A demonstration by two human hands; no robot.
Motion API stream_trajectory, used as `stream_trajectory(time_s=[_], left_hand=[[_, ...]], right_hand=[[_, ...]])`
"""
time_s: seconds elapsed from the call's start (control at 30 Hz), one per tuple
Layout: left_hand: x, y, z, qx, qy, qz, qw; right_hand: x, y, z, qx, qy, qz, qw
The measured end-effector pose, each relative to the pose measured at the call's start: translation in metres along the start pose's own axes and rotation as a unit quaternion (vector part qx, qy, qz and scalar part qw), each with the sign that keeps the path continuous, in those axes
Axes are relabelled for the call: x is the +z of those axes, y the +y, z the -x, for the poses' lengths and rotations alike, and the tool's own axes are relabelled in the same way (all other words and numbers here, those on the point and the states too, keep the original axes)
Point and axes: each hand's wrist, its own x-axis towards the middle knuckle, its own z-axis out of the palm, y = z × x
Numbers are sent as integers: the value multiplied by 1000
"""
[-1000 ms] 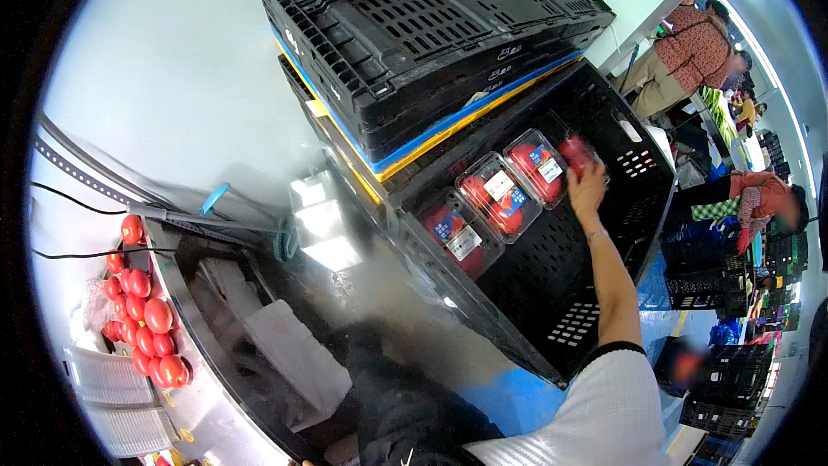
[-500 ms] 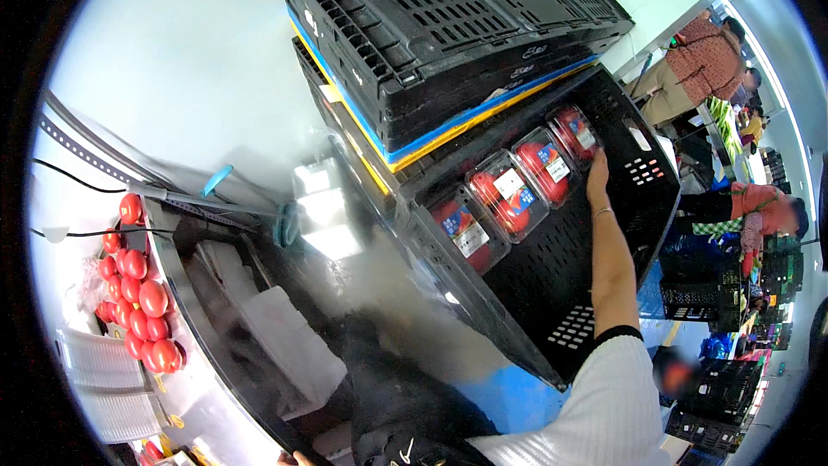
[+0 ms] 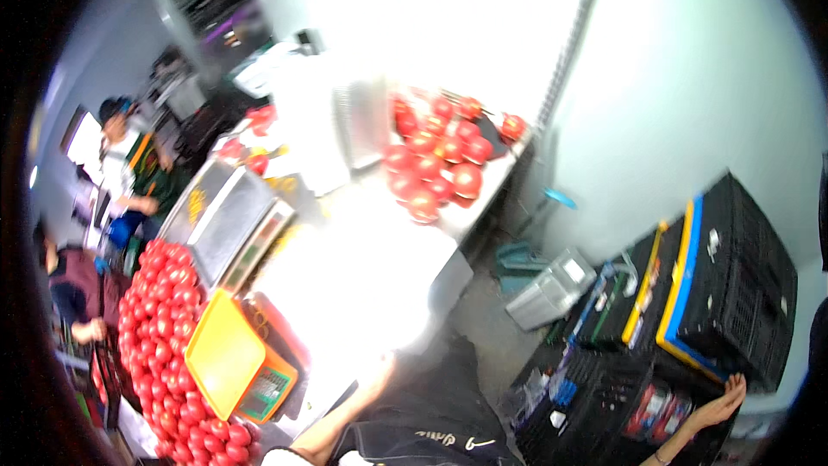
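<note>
My right hand (image 3: pixel 724 401) is at the lower right with its fingers stretched out, holding nothing. It is above a black crate (image 3: pixel 595 380), beside clear plastic boxes of tomatoes (image 3: pixel 660 414) that lie inside. At the white table's near edge is my left hand (image 3: pixel 375 373); glare and blur wash out its fingers. To its left are an orange-topped scale (image 3: pixel 226 354) and a big heap of red tomatoes (image 3: pixel 168 345). More tomatoes (image 3: pixel 431 155) lie at the table's far end, next to a blurred stack of clear plastic trays (image 3: pixel 362 121).
A steel-topped weighing scale (image 3: pixel 228 220) stands on the table (image 3: pixel 345 285). Folded black crates (image 3: pixel 733 285) are stacked at the right, with a grey bin (image 3: pixel 552 289) on the floor beside them. Two people (image 3: pixel 129 164) are at the far left.
My view has swung left from the crate to the table. My right hand has come away from the tomato box it was touching in the crate. More of my left arm now shows.
</note>
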Motion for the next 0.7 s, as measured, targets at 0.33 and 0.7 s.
stream_trajectory(time_s=[0.33,0.7], left_hand=[[21,-68,-21,32,76,92,992],[48,-130,42,-225,299,468,801]], right_hand=[[407,-604,308,-534,-379,-488,577],[515,-702,361,-418,-744,-389,346]])
